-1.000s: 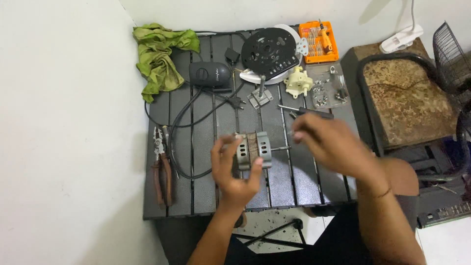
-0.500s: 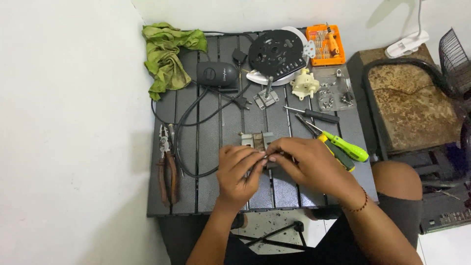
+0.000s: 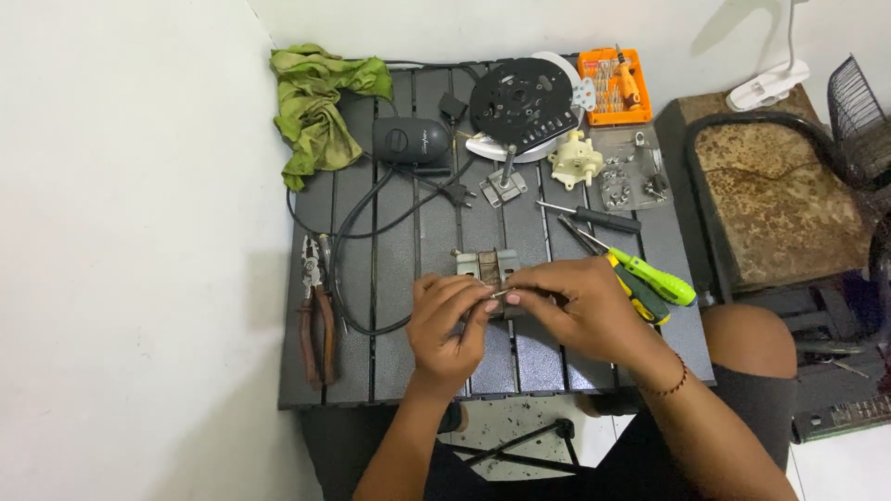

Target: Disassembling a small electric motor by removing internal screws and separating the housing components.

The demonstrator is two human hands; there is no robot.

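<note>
- Head view: As both your hands meet over the near middle of the black slatted table (image 3: pixel 399 371), the small grey motor block (image 3: pixel 489 266) lies flat on the slats directly under and just beyond your fingertips, roughly level between the two hands.
- Your left hand (image 3: pixel 447 323) has its fingers curled together against the block's near left side; your right hand (image 3: pixel 585 306) pinches thumb and forefinger on something thin at the block's near edge, too small to identify. Both touch the block; neither is clearly the nearer.
- The block's long axis cannot be told; your fingers cover its near half.
- Just right of your right hand: two screwdrivers with green-yellow handles (image 3: pixel 650 281), tips pointing away to the left, and a black-handled screwdriver (image 3: pixel 594 217) beyond them.
- Left edge: pliers (image 3: pixel 316 311), well apart from your left hand.
- Containers: the orange bit case (image 3: pixel 614 85) at the far edge holds rows of bits; a clear tray (image 3: pixel 633 176) beside it holds loose screws and small metal parts.
</note>
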